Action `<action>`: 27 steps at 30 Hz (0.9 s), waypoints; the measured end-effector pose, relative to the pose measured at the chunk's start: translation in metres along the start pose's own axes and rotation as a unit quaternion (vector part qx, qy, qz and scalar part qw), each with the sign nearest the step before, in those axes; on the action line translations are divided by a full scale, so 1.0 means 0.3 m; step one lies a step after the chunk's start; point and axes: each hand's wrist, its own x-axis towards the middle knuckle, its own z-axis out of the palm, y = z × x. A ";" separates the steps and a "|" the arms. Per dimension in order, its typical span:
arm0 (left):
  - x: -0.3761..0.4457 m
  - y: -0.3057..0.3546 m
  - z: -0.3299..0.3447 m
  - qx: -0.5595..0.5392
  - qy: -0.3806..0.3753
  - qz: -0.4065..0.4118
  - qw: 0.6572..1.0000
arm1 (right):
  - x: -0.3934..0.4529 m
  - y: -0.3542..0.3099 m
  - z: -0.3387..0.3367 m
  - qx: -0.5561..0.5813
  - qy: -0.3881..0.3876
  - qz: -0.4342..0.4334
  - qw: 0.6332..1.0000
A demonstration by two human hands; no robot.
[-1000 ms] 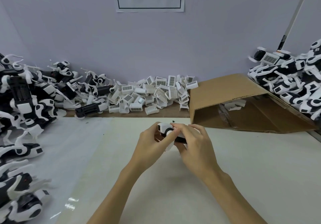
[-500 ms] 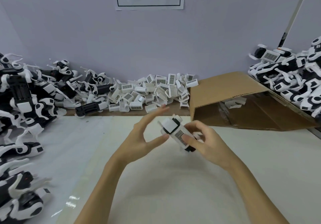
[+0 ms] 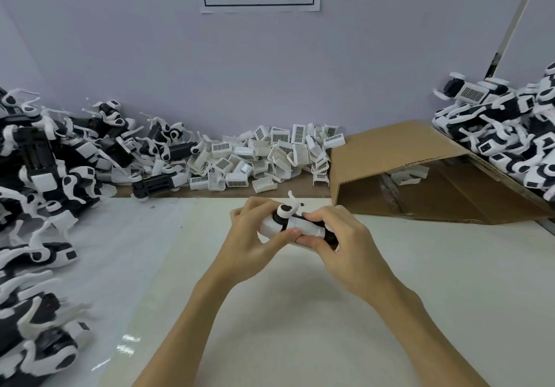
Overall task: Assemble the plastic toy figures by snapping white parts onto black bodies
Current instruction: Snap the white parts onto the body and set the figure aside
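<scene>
While the left hand (image 3: 255,236) curls its fingers round the toy figure (image 3: 292,226), thumb pressing its white shell, the right hand (image 3: 339,242) grips the other end; both hover above the table (image 3: 420,266).

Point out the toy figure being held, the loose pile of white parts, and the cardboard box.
toy figure (image 3: 295,224), head view, white body shell
pile of white parts (image 3: 264,158), head view, middle of the heap
cardboard box (image 3: 390,149), head view, top flap

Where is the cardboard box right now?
In the head view, the cardboard box lies on its side at right rear of the table, between the loose white parts and the right-hand figure pile.
</scene>
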 end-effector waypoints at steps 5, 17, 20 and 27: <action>-0.001 -0.008 -0.035 -0.022 -0.013 -0.073 0.997 | 0.003 -0.006 0.002 0.059 -0.056 0.023 0.996; 0.011 0.021 0.031 -0.201 0.030 -0.199 0.959 | 0.006 0.014 -0.003 0.107 -0.033 0.031 0.993; 0.021 0.025 0.031 -0.233 0.079 -0.268 0.931 | -0.004 -0.006 0.020 0.120 -0.072 0.010 0.990; 0.002 0.017 0.011 -0.149 -0.007 -0.173 0.974 | -0.020 0.034 0.032 0.153 -0.073 0.111 0.979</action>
